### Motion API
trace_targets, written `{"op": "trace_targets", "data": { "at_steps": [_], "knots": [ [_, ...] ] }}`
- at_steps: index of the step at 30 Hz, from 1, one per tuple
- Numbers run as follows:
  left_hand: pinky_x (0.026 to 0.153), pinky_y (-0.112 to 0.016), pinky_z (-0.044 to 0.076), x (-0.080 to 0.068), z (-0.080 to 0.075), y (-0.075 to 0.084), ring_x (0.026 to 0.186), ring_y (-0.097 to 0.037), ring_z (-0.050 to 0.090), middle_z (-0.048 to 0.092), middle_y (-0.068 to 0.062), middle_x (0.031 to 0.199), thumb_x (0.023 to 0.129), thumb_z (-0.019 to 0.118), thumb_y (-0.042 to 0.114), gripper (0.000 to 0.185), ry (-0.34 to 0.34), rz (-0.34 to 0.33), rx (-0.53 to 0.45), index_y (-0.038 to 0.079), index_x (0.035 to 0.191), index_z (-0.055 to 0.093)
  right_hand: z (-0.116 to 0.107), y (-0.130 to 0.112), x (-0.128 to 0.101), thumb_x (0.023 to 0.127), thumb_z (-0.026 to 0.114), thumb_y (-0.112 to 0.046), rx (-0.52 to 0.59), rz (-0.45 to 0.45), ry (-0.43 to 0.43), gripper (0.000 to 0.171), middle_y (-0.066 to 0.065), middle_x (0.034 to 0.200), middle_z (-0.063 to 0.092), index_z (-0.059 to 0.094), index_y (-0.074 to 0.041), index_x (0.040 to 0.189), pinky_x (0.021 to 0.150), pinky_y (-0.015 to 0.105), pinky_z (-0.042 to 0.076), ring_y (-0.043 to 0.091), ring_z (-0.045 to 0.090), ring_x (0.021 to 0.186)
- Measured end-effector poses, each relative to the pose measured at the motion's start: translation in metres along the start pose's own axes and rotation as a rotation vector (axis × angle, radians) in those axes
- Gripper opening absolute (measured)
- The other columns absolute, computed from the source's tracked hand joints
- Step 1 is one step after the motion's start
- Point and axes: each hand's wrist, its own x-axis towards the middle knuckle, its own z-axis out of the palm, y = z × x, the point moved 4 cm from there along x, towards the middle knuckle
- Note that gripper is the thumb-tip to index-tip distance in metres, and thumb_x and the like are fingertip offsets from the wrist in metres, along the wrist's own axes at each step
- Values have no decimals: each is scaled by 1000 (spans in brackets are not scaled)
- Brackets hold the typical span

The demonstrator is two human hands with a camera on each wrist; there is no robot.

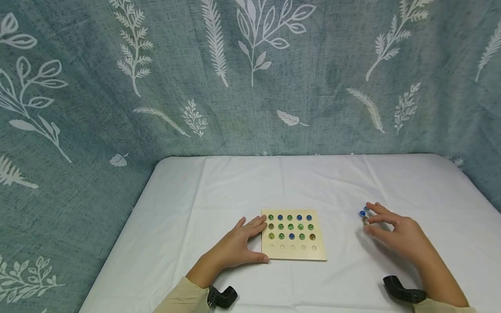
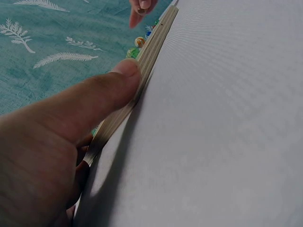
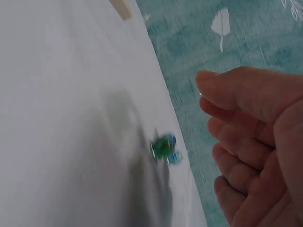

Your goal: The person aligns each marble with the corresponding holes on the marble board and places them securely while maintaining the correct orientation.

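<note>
A pale wooden board with rows of round hollows lies on the white cloth. Green, blue and brown glass marbles sit in its three far rows; the front row shows bare hollows. My left hand rests along the board's left side, fingertips at the edge and thumb against the front corner. To the right of the board, my right hand pinches a brownish marble between thumb and forefinger. Right by these fingertips lie a few loose marbles, blue and green, also visible in the right wrist view.
White cloth covers the table, with soft creases. A teal curtain with white leaf prints hangs behind and at the sides. Black straps with camera mounts are on both wrists, below beige sleeves.
</note>
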Motion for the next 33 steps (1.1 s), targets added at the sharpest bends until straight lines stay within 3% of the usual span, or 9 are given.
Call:
{"op": "trace_targets", "data": {
  "at_steps": [7,13,20,26,33],
  "knots": [
    [127,-43,9,0,0,0,149,-10,25,29,7,160,70,79,60,97,3,2,10,14,148,45,21,-38,-1,86,76,-34,31,-98,-6,30,10,149,49,76,-12,106,97,69,44,39,42,139],
    [127,-43,8,1,0,1,149,-11,25,29,7,160,70,79,60,97,1,4,1,14,148,45,37,-57,0,82,80,-27,20,-164,-25,22,8,146,53,77,-16,100,101,65,45,38,43,138],
    [127,-42,8,1,-1,1,149,-10,25,29,9,160,70,80,59,96,-5,0,-2,15,149,45,51,-69,-2,78,82,-22,62,-181,-67,16,3,144,55,77,-22,94,108,75,26,33,42,140],
    [127,-42,8,0,-1,0,149,-10,25,29,9,160,70,80,58,96,-7,-1,-3,14,149,45,62,-78,-4,78,83,-21,34,-242,-83,16,-1,143,56,76,-25,93,108,57,41,31,44,139],
    [127,-42,8,0,0,0,149,-11,25,28,9,160,71,80,59,97,-7,0,-8,14,149,44,71,-88,-7,77,83,-18,14,-312,-90,16,1,141,58,75,-28,87,109,51,41,30,45,139]
  ]
}}
